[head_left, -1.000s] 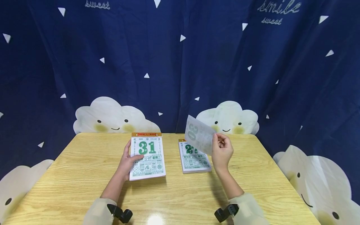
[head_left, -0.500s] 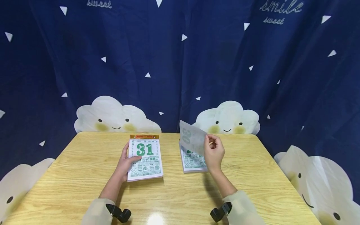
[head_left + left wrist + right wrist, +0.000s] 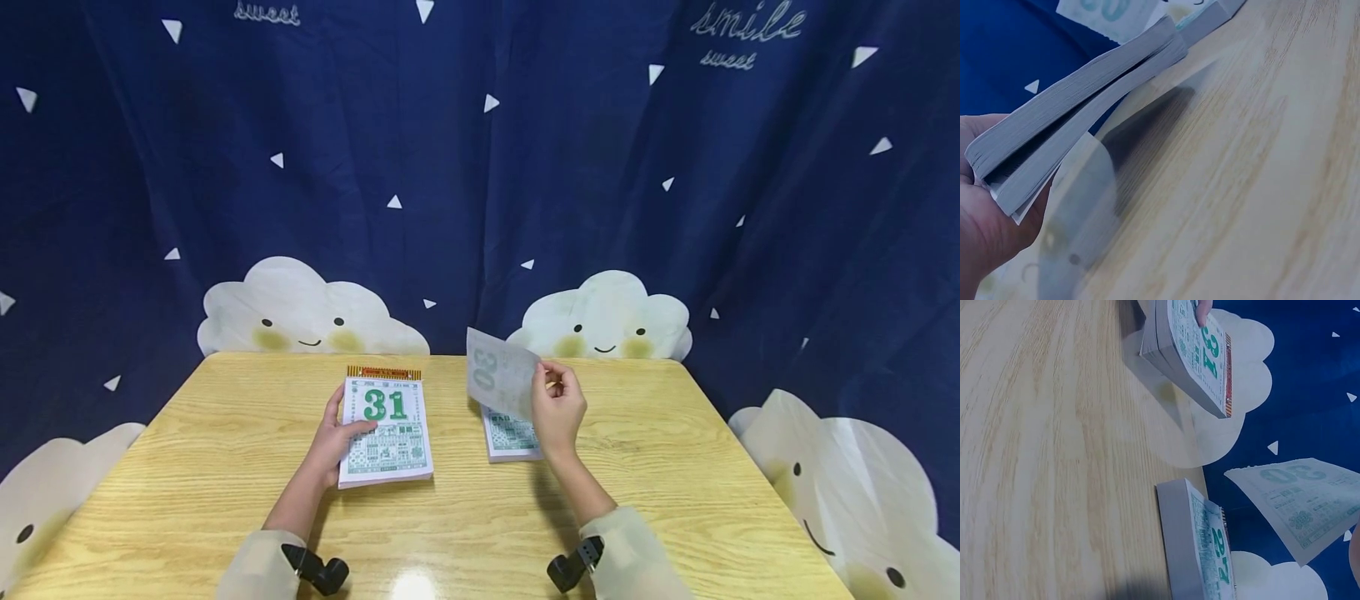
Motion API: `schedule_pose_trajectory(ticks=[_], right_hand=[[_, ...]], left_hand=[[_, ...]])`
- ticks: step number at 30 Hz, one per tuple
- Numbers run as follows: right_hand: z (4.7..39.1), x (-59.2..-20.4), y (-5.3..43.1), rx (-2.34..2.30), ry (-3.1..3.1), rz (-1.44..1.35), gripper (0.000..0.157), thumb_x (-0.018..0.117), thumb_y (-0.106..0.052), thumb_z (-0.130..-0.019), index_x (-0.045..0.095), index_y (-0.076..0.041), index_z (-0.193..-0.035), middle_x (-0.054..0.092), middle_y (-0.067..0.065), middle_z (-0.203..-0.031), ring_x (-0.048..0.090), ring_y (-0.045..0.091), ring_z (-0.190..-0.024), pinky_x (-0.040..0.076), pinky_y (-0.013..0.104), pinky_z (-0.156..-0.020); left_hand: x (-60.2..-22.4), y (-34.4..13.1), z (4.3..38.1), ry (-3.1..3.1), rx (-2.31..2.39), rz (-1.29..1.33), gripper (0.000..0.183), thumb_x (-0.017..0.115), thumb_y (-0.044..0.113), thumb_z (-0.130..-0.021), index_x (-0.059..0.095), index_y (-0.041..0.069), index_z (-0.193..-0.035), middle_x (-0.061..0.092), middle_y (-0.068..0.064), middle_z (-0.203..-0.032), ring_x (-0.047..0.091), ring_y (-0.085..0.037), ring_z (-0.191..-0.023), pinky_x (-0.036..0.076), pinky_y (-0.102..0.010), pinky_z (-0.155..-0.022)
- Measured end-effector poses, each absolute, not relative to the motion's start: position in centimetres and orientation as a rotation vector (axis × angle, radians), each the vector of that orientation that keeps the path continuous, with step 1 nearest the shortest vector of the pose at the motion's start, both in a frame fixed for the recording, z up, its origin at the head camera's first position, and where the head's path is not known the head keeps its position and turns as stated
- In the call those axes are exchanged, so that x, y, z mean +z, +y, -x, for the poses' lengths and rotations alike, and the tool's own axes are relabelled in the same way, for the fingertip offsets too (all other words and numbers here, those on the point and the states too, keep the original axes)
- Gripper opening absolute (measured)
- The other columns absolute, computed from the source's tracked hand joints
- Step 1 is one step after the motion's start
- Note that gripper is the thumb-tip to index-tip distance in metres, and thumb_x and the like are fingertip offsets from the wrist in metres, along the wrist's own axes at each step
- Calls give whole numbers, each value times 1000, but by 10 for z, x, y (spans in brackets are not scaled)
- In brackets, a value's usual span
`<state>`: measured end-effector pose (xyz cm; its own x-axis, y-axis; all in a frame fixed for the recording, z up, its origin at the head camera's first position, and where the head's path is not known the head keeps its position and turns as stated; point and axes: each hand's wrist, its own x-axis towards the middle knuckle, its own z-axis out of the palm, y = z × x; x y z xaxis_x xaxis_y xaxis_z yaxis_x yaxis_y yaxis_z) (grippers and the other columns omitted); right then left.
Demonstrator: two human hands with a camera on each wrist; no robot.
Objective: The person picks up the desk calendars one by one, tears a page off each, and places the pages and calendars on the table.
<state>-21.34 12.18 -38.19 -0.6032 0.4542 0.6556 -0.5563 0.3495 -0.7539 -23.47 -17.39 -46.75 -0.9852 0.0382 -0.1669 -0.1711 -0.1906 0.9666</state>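
Note:
My left hand (image 3: 330,442) grips a thick tear-off calendar (image 3: 386,446) by its left side, thumb across the front page, which reads a green 31. The left wrist view shows the page block (image 3: 1072,100) held above the table, with a gap parting its pages. My right hand (image 3: 558,412) pinches one loose thin calendar page (image 3: 501,375), its green 30 showing through reversed. This page hangs over a second tear-off calendar (image 3: 512,437) lying on the table and covers its upper part. In the right wrist view that second calendar (image 3: 1210,550) shows a green 27.
The wooden table (image 3: 225,433) reaches back to a dark blue curtain (image 3: 360,167) printed with white triangles and clouds. A black wrist camera (image 3: 315,569) is strapped on the left sleeve, and another camera (image 3: 575,564) on the right.
My right hand has moved left with the loose page, which now covers more of the second calendar. The left hand's calendar has shifted slightly left and down.

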Motion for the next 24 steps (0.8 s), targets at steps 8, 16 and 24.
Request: schedule_pose_trajectory(ticks=[8,16,24], right_hand=[[217,-388,117,1376,-1735,-72,8,60,5,-84,63,12,-89,58,22,-68,42,3,-54,33,7,-47],[239,-419,120,1343,-1739,-50,7,62,2,-84,65,8,-88,59,21,-68,44,12,-56,32,5,-49],[243,-428,117,1300,-1762,-46,8,63,-6,-85,66,1,-88,60,13,-69,44,2,-57,35,7,-50]], left_hand=[[-471,-176,237,1915,2292,160,94,59,1,-86,0,39,-148,64,9,-100,69,-14,-80,60,-37,-74],[-472,-178,236,1923,2284,160,92,58,2,-87,1,38,-149,65,2,-106,69,-13,-81,59,-35,-74],[-476,-180,238,1936,2243,167,91,57,4,-88,0,37,-150,62,-2,-117,68,-13,-82,59,-32,-76]])
